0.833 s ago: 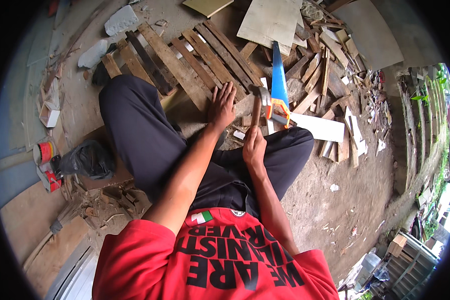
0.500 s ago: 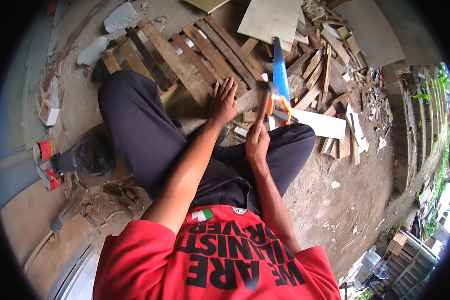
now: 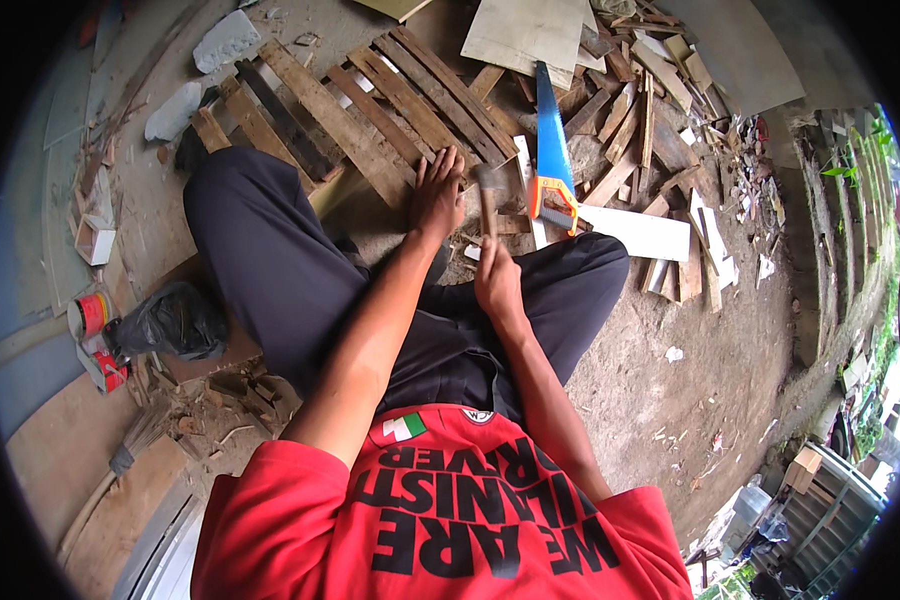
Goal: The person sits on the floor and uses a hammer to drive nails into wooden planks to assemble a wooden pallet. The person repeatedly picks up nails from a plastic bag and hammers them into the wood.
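Note:
A slatted wooden pallet [image 3: 350, 115] lies in front of my knees, its boards rough and brown. My left hand [image 3: 437, 195] rests on the pallet's near right end, fingers stretched out and flat on the wood. In my right hand [image 3: 498, 280] is a hammer [image 3: 488, 210], gripped by its wooden handle. The hammer's head, slightly blurred, is beside the pallet's right corner, just right of my left fingertips. I cannot tell whether it touches the wood. Whether a nail is there is too small to see.
A handsaw [image 3: 553, 145] with a blue blade and orange handle lies right of the hammer. Beyond it is a heap of scrap wood [image 3: 630, 130], with a white board [image 3: 640, 232] nearer. A black plastic bag [image 3: 173, 322] and red-yellow cans [image 3: 94, 312] stand at the left.
The hammer has swung down and to the left, toward the pallet's corner. My right hand moved slightly left with it. My left hand stays flat on the pallet.

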{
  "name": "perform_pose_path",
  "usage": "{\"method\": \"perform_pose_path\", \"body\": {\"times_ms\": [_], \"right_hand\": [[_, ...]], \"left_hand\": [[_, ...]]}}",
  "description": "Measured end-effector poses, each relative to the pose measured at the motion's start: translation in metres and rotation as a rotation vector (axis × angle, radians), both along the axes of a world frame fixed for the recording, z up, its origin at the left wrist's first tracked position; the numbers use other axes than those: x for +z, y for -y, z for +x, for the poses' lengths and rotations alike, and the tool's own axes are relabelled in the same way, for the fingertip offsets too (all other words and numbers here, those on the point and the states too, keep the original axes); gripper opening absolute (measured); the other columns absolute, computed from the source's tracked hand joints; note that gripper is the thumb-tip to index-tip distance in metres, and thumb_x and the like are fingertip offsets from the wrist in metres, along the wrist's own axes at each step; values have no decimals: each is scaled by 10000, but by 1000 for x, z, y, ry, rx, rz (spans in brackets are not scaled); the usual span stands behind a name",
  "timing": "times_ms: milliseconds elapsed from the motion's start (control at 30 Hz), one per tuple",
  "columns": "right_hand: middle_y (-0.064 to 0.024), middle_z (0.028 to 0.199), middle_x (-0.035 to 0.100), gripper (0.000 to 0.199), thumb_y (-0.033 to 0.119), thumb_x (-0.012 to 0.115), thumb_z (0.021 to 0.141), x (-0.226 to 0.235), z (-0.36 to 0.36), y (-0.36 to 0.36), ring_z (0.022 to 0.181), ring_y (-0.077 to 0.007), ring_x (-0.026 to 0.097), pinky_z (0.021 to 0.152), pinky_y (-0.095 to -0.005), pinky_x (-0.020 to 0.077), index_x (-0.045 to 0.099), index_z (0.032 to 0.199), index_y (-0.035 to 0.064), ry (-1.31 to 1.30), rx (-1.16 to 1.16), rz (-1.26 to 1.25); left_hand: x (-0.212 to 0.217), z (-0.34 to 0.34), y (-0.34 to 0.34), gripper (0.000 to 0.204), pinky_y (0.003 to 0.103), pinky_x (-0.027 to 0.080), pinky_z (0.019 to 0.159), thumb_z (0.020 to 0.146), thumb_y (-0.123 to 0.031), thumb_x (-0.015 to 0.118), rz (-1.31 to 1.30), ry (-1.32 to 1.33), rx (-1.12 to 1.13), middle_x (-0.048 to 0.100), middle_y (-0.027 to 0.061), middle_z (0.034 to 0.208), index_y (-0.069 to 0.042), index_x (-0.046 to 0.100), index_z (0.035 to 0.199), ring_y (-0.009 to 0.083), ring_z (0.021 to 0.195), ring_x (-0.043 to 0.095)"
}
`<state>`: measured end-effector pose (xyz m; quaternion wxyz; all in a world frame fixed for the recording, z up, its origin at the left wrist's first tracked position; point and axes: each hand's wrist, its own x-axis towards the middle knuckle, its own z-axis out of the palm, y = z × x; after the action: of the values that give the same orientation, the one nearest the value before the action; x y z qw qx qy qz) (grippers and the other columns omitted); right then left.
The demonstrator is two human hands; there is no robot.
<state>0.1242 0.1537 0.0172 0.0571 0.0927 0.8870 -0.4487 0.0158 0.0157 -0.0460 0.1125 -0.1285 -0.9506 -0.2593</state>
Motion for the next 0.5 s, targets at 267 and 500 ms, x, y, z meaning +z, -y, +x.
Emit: {"method": "perform_pose_path", "body": {"times_ms": [267, 500], "right_hand": [[-270, 662, 583, 439, 333, 415, 1067, 7, -2, 2, 668, -467, 630, 570, -514, 465, 577, 910, -43, -77, -74, -29], [-335, 757, 616, 473, 357, 411, 1064, -3, -4, 0, 773, -536, 616, 658, -587, 458, 587, 908, -53, 0, -39, 17]], "left_hand": [[-9, -6, 2, 748, 535, 196, 1216, 765, -62, 695, 57, -26, -13, 347, 172, 1565, -23, 397, 1450, 325, 1467, 309], [-13, 1, 8, 759, 537, 202, 1215, 755, -43, 706, 64, 17, -41, 347, 189, 1563, -8, 394, 1446, 350, 1467, 300]]}}
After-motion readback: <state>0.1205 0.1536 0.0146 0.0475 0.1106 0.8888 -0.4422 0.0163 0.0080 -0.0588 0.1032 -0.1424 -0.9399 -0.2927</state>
